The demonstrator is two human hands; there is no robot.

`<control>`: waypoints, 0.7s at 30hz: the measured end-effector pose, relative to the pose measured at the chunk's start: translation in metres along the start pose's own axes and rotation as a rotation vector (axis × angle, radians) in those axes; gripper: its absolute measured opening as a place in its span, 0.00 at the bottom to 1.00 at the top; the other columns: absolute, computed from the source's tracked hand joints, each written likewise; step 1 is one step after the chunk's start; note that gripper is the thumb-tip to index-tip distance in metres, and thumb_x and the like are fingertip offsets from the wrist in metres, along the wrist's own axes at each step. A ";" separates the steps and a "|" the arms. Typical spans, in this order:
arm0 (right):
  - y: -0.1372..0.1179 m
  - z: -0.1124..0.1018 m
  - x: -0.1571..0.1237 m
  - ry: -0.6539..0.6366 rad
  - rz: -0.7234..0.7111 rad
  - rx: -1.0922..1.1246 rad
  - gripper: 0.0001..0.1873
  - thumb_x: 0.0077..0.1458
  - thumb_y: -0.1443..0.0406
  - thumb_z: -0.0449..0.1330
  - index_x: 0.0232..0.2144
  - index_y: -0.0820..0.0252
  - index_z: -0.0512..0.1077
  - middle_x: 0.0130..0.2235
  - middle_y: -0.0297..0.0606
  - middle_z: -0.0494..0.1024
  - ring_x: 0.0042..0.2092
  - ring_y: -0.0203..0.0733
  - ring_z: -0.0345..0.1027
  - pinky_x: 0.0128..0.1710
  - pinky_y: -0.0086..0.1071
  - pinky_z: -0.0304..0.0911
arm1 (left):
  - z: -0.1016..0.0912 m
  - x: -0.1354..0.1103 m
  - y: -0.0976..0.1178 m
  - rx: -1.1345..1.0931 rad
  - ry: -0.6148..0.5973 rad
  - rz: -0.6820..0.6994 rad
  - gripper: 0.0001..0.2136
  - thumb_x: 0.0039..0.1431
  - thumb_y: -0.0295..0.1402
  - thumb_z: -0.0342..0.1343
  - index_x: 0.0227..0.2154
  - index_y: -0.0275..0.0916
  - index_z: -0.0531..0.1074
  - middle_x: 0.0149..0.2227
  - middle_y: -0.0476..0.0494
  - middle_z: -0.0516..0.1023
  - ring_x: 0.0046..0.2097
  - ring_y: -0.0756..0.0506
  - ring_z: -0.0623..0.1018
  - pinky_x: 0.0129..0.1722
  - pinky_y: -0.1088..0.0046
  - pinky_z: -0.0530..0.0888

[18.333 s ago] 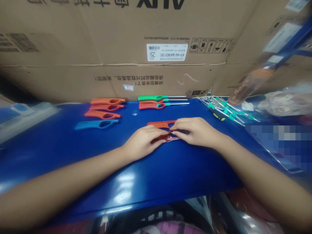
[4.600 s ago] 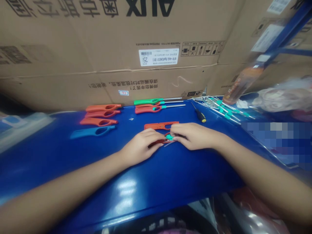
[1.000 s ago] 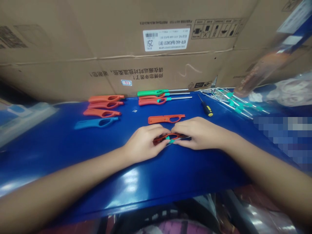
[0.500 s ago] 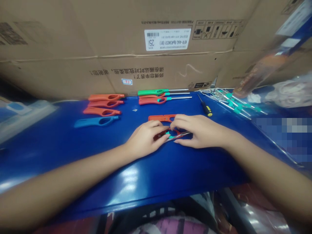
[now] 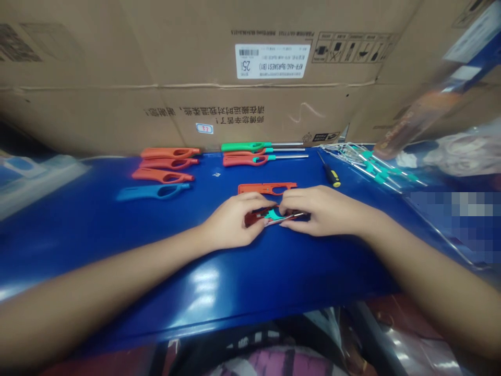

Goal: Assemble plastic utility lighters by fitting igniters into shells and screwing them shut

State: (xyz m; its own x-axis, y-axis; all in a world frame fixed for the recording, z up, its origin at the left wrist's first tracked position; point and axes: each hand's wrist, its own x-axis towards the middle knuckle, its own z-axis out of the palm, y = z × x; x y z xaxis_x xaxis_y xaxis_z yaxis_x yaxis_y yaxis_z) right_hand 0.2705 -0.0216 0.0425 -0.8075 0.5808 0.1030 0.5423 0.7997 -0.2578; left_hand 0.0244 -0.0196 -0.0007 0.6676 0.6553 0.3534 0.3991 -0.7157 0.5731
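Observation:
Between both hands, low over the blue table, is a red gas lighter half-shell with a teal trigger piece and a metal tube in it. My left hand is closed round its handle end, thumb in front and fingers behind. My right hand pinches the tube end. Fingers cover much of the lighter. Just behind lies another orange half-shell, its inner side up.
Several orange-red lighter handles and a blue one lie at left. Lighters with metal tubes lie at the back, near a screwdriver. Tube parts with teal triggers are piled at right. A cardboard box walls the back.
My right hand's fingers have drawn back slightly from the orange half-shell behind, which shows more. The teal piece now sits further inside the red shell. Both hands keep their grip.

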 end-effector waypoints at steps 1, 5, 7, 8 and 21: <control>0.000 -0.002 0.000 0.026 0.005 0.000 0.09 0.64 0.59 0.59 0.38 0.57 0.74 0.38 0.36 0.78 0.37 0.39 0.71 0.35 0.31 0.60 | 0.000 0.000 -0.001 -0.009 0.005 -0.004 0.19 0.58 0.26 0.56 0.52 0.39 0.76 0.49 0.41 0.81 0.48 0.42 0.80 0.49 0.64 0.78; 0.019 -0.013 -0.002 0.276 0.194 -0.090 0.14 0.66 0.55 0.54 0.37 0.57 0.75 0.39 0.39 0.79 0.40 0.43 0.72 0.38 0.33 0.62 | -0.001 0.000 -0.002 0.016 0.044 -0.026 0.20 0.55 0.25 0.57 0.51 0.43 0.77 0.47 0.44 0.83 0.46 0.42 0.81 0.48 0.63 0.78; 0.043 -0.020 -0.008 0.402 0.380 -0.174 0.14 0.66 0.58 0.52 0.40 0.58 0.76 0.41 0.42 0.79 0.43 0.46 0.72 0.41 0.35 0.63 | -0.001 0.001 -0.002 0.039 0.065 -0.004 0.18 0.57 0.26 0.57 0.51 0.42 0.77 0.47 0.44 0.83 0.48 0.41 0.80 0.51 0.60 0.77; 0.058 -0.023 -0.014 0.417 0.475 -0.222 0.14 0.65 0.60 0.53 0.42 0.59 0.76 0.43 0.44 0.78 0.45 0.48 0.71 0.45 0.38 0.64 | -0.001 0.001 -0.002 0.050 0.070 0.016 0.18 0.58 0.27 0.57 0.51 0.42 0.77 0.48 0.43 0.83 0.50 0.40 0.80 0.52 0.58 0.76; 0.147 -0.015 -0.052 0.479 1.189 -0.318 0.20 0.56 0.63 0.58 0.50 0.57 0.77 0.54 0.52 0.69 0.58 0.61 0.59 0.56 0.49 0.58 | 0.003 0.001 -0.005 0.027 0.133 0.033 0.13 0.64 0.31 0.55 0.49 0.40 0.78 0.49 0.43 0.83 0.51 0.42 0.82 0.53 0.63 0.79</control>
State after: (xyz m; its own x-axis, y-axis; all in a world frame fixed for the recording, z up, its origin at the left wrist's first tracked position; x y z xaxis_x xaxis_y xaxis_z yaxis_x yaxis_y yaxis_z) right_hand 0.3951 0.0679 0.0134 0.3217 0.8923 0.3167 0.9424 -0.2696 -0.1978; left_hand 0.0250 -0.0162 -0.0051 0.5918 0.6565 0.4679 0.3962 -0.7423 0.5404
